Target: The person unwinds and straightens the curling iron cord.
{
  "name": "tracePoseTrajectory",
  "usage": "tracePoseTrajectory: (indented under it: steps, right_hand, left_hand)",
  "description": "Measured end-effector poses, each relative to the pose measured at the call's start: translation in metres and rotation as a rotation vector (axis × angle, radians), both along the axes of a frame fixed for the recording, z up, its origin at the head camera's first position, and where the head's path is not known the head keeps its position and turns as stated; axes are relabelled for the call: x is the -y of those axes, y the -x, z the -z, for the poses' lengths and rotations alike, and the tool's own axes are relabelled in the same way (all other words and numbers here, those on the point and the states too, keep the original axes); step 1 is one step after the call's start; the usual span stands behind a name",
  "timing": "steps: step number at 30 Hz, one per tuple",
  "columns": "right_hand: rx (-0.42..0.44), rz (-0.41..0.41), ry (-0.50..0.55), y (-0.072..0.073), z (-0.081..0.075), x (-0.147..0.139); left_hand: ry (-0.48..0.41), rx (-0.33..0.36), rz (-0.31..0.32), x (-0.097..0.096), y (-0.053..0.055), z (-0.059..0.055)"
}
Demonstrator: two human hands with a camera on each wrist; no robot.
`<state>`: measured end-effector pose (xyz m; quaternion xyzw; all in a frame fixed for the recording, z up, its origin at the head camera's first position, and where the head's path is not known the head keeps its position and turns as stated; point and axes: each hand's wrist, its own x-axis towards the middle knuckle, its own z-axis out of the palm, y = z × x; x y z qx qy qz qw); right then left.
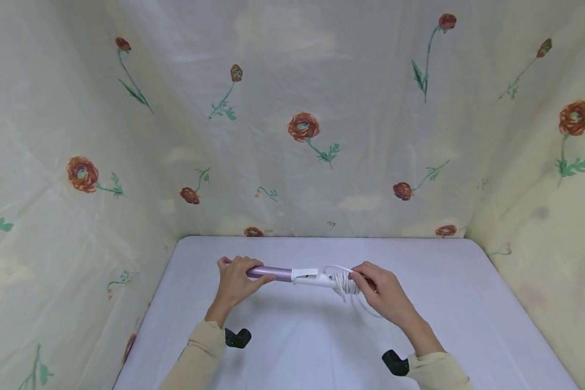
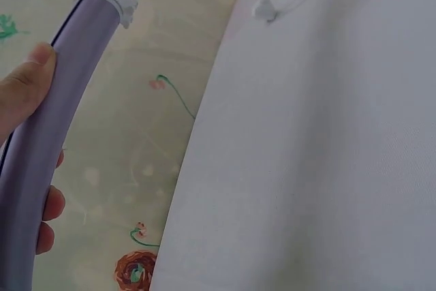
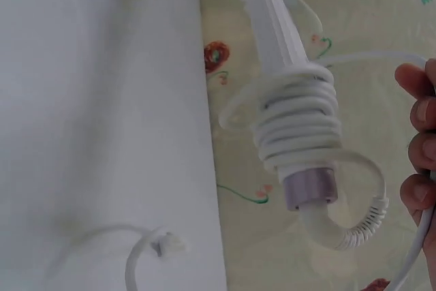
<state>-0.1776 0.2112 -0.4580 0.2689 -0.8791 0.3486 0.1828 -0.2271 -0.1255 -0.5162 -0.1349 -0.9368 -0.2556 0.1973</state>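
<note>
A curling iron (image 1: 279, 274) with a purple barrel and a white handle is held level above the white table. My left hand (image 1: 237, 283) grips it by the barrel, thumb along one side and fingertips round the other in the left wrist view. Several turns of white cord (image 3: 300, 117) are wound round the handle near its purple end ring. My right hand (image 1: 387, 297) is beside that end, its curled fingers (image 3: 422, 148) holding a loose length of the cord. The cord's plug (image 2: 264, 10) hangs lower, over the table.
The white table (image 1: 297, 346) has rounded far corners. Flower-printed cloth (image 1: 370, 108) hangs close behind it and along both sides. A black wrist-camera mount (image 1: 238, 338) sticks out by the left sleeve, and another black mount (image 1: 396, 363) by the right.
</note>
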Motion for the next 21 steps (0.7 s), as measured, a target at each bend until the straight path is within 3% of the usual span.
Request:
tracePoseTrajectory:
  steps: [9,16,21]
  right_hand:
    - [0.149,-0.032,-0.029,0.031,-0.009,-0.022]
    - [0.380,-0.087,-0.028,0.052,0.000,-0.034]
    - [0.489,-0.115,-0.033,0.059,0.011,-0.036]
  left_hand:
    - [-0.043,0.017,0.076,0.003,-0.004,0.000]
    - [-0.067,0.009,0.108,0.008,-0.004,-0.002]
    - [-0.074,0.024,0.117,0.012,-0.005,0.000]
